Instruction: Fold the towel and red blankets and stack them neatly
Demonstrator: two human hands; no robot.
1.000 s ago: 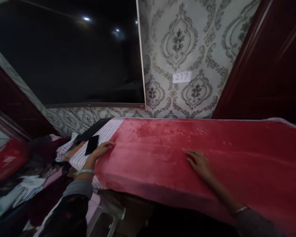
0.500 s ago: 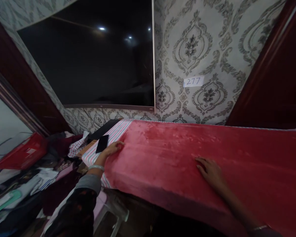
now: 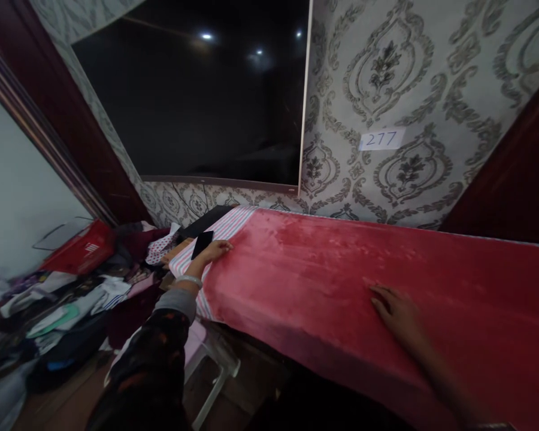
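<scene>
Across the middle and out to the right, a red cloth, spread wide and hanging over the near edge, with a striped cloth peeking out underneath at the left end. On those stripes, right up against the left hand, a dark phone, in the way at that end. Beyond, a black surface against the wall. On the far wall, a big television with cables below; to its right, patterned wallpaper and a paper label reading 277. At far right, dark wood. Over on the left, a red basket beside a messy heap of clothes. Near and low, close under the cloth's edge, a pale stool.

Left hand on the left margin of the red cloth, fingertips close together; impossible to tell whether pinching or merely resting. Right hand palm down on the middle of the cloth, thumb and forefinger apart.

Compared with a second ago, view swung leftward: basket and heap more fully in sight, television's upper left corner now showing, cloth's far right corner gone from sight. Both hands at about the same spots on the cloth.
</scene>
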